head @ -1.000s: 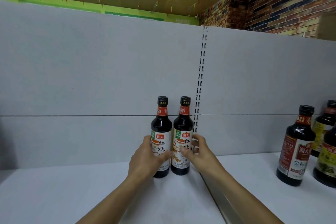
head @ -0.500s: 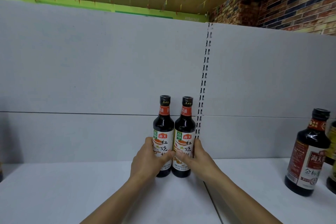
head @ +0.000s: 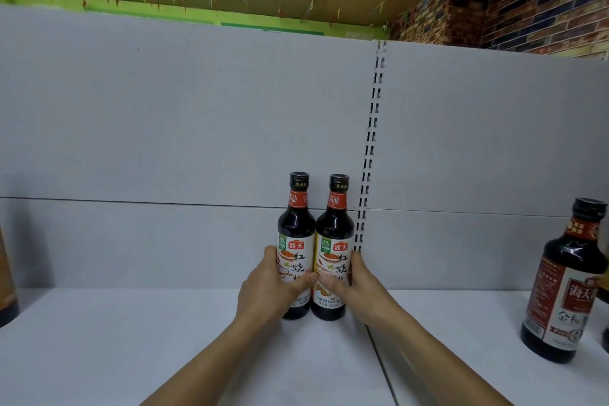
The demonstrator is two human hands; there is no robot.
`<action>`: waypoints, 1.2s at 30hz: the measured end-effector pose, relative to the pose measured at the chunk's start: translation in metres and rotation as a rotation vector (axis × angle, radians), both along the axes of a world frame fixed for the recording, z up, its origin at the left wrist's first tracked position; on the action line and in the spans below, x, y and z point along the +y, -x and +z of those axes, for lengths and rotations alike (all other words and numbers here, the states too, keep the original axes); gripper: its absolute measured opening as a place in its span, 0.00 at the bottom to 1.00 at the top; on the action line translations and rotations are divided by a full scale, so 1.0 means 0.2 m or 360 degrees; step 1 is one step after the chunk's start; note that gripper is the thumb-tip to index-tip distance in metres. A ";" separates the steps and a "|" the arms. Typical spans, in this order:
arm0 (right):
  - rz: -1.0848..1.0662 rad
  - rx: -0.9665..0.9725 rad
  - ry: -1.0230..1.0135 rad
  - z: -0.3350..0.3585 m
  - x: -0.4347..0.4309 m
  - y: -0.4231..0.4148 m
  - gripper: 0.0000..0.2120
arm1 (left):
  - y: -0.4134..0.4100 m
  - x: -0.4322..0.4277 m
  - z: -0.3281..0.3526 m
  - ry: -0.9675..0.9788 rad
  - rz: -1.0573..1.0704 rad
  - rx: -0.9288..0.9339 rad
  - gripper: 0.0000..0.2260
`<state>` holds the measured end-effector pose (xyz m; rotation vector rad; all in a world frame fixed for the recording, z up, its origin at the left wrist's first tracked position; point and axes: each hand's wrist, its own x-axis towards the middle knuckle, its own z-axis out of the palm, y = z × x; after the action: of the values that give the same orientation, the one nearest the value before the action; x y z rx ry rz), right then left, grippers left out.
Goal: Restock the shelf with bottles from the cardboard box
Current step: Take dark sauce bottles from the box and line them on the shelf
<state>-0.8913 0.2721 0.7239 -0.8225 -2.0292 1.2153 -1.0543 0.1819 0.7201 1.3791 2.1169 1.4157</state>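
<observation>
Two dark soy sauce bottles with white labels and red neck bands stand upright side by side on the white shelf, close to its grey back panel. My left hand wraps the left bottle from the left side. My right hand wraps the right bottle from the right side. Both thumbs lie across the labels. The two bottles touch each other. The cardboard box is out of view.
A larger dark bottle with a red label stands on the shelf at the right, with another bottle cut off at the right edge behind it. A slotted upright runs down the back panel just right of the pair. A dark bottle edge shows at far left.
Both hands have pushed the two bottles together and slightly back toward the panel; the view has shifted left, so fewer bottles show at the right.
</observation>
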 end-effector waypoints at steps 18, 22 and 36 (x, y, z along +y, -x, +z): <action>-0.0195 -0.0061 -0.0132 -0.02 0.01 0.03 0.33 | -0.01 -0.02 0.00 0.0001 -0.0010 -0.0023 0.24; -0.0187 -0.0065 -0.0115 -0.03 0.01 0.03 0.34 | -0.01 -0.02 0.01 0.0011 -0.0015 -0.0034 0.24; -0.0155 -0.0113 -0.0055 0.00 -0.03 0.01 0.36 | -0.06 -0.05 0.05 0.0044 -0.0030 -0.0143 0.31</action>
<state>-0.8931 0.2661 0.7240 -0.9487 -2.0357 1.1084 -1.0419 0.1719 0.7310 1.2970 2.0539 1.4083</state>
